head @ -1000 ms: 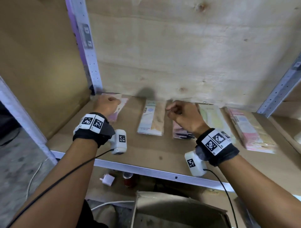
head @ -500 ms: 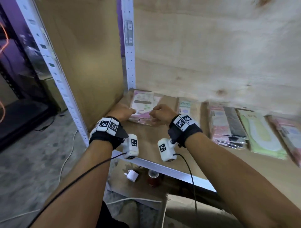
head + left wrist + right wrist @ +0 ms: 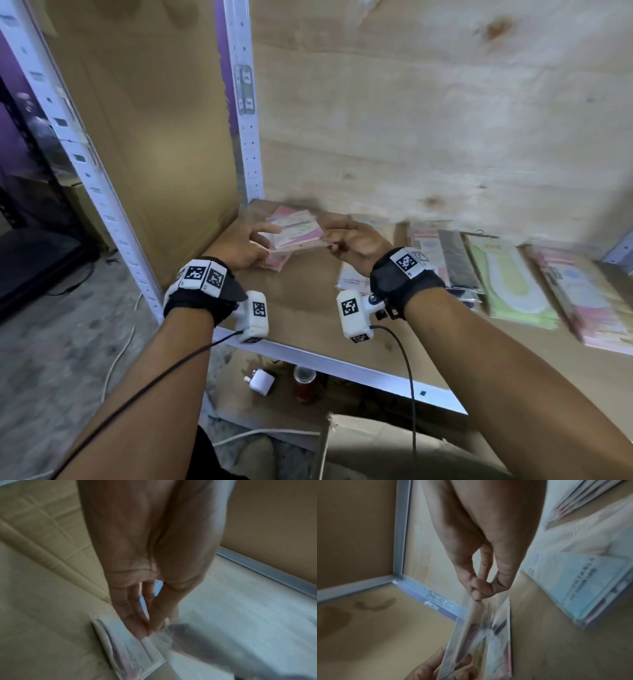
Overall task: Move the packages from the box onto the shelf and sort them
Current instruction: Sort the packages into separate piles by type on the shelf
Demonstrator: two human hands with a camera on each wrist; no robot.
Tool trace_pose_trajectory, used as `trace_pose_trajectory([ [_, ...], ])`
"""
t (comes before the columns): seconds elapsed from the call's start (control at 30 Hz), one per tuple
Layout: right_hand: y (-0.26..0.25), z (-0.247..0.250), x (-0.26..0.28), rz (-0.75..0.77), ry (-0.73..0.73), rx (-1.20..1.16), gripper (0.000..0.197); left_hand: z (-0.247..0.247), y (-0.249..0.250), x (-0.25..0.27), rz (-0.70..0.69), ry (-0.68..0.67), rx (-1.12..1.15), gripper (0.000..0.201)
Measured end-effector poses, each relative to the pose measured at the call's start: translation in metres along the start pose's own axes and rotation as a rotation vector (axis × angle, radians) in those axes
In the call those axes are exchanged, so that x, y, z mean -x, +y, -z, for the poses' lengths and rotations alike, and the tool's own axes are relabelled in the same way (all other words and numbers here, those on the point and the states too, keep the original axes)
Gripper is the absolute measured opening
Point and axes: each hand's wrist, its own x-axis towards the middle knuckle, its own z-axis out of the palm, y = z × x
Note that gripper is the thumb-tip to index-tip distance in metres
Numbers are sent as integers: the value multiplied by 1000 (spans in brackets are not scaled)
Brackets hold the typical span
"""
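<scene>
A pink-and-white flat package hangs just above a small pile of pink packages in the shelf's rear left corner. My left hand pinches its left edge and my right hand pinches its right edge. The right wrist view shows thumb and finger pressed on the package's clear wrapper, with my left fingers at its far end. In the left wrist view my fingers meet over the pile. The cardboard box sits low, under the shelf's front.
More piles lie in a row to the right: pale blue, pink with dark, green-white, pink. A metal post and a cardboard side wall close off the left. A white plug and a red can stand below the shelf's front rail.
My right hand left the middle pile and came over to the left corner. The pink package that lay flat between both hands is now raised off the pile.
</scene>
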Motion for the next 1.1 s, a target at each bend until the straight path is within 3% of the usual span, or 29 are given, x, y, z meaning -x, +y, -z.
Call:
trace_pose_trajectory([
  [0.07,-8,10,8,10,-10,-99,21,-9,8,2,-86,60,-97,48],
  [0.2,-25,23,25,34,-57,-194,18,-26,30,9,-274,229,-45,38],
  [0.37,-45,35,46,62,-67,-174,8,-28,65,20,-503,453,-70,7],
  [0.53,-57,62,65,78,-35,-120,16,-43,92,31,-599,475,-97,18],
  [0.7,-47,94,82,97,16,-54,19,-74,108,42,-528,218,211,14],
  [0.83,-28,114,93,161,9,150,11,-97,116,37,-443,212,390,26],
  [0.97,-14,123,103,196,4,332,26,-110,125,32,-344,206,584,17],
  [1.1,-8,134,111,215,-81,311,27,-125,125,29,-213,158,695,15],
])
